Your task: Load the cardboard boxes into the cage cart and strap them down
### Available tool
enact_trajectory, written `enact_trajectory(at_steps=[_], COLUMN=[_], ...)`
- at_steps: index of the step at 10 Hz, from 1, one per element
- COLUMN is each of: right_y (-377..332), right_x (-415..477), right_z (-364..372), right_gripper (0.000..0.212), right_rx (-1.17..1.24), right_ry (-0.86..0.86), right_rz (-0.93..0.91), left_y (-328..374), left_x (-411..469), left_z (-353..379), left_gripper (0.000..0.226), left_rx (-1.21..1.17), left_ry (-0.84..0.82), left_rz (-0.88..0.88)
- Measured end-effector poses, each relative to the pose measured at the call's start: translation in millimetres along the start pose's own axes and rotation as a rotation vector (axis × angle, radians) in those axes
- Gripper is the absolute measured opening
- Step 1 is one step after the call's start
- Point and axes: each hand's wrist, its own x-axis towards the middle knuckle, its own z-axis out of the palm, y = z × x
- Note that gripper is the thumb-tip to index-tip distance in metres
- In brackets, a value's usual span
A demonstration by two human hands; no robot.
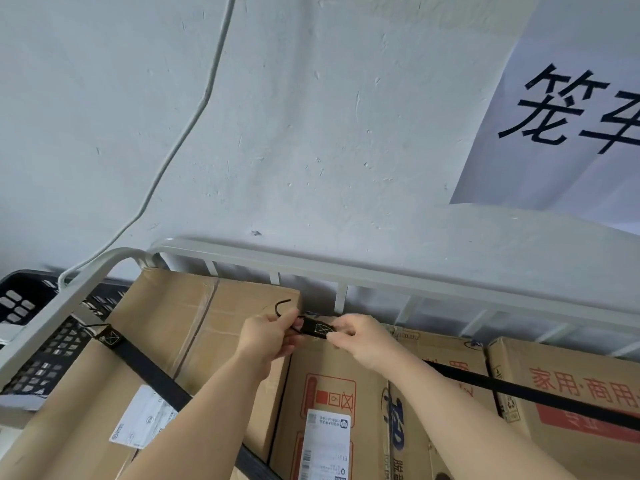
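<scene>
Forearms reach in from the bottom edge, and both hands meet over the cardboard boxes (329,393) standing in the cage cart (346,276). Left hand (272,336) has its fingers (289,318) curled round the shank of a black wire hook (282,304); right hand (356,339) pinches the stitched end of the black strap (519,389) just behind it. From the right fingers (341,337) the strap's long axis runs away rightward across the box tops. The hook's open end stands just past the left fingers, curling up and left, and the cart's back rail with its uprights lies close beyond both hands; I judge the left hand, nearer the hook, makes the catch. A second strap (138,362) crosses the left box (166,341). Red print on the right box (571,403) reads 家用·商用; a wall sheet (571,161) shows 笼车, the second character cut by the frame edge; the white shipping labels (327,441) are too small to read
</scene>
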Motion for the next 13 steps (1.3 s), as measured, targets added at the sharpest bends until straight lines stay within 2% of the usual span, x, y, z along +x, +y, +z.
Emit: enact_trajectory(at_steps=[1, 2, 3, 4, 6, 9, 10, 11, 12, 13], right_y=[-5, -9, -13, -12, -10, 14, 16, 16, 10, 12], right_x=[20, 44, 68, 89, 120, 105, 99, 85, 61, 28], right_z=[2, 18, 27, 33, 53, 38, 33, 24, 10, -2], right_gripper=[0.024, 0.042, 0.053, 0.054, 0.043, 0.045, 0.030, 0.034, 0.050, 0.046], right_rx=[-0.054, -0.025, -0.015, -0.016, 0.020, -0.003, -0.225, -0.585, -0.787, -0.837], right_ry=[-0.004, 0.076, 0.150, 0.176, 0.210, 0.306, 0.356, 0.418, 0.393, 0.364], right_rz=[0.027, -0.016, -0.087, -0.113, -0.119, -0.176, -0.228, -0.266, -0.259, -0.235], left_y=[2, 9, 18, 22, 21, 23, 22, 18, 16, 18], left_x=[19, 37, 56, 75, 109, 108, 95, 79, 57, 25], left_z=[-13, -17, -17, -23, -24, -2, 2, 9, 13, 16], left_gripper=[0.026, 0.025, 0.024, 0.027, 0.027, 0.030, 0.028, 0.027, 0.029, 0.033], left_rx=[-0.067, -0.152, -0.241, -0.271, -0.245, -0.112, -0.059, 0.073, 0.290, 0.603], left_ry=[0.075, 0.101, 0.028, -0.046, 0.059, -0.056, -0.052, -0.040, -0.027, 0.008], left_rz=[-0.012, -0.051, -0.101, -0.124, -0.037, 0.042, 0.046, 0.082, 0.185, 0.354])
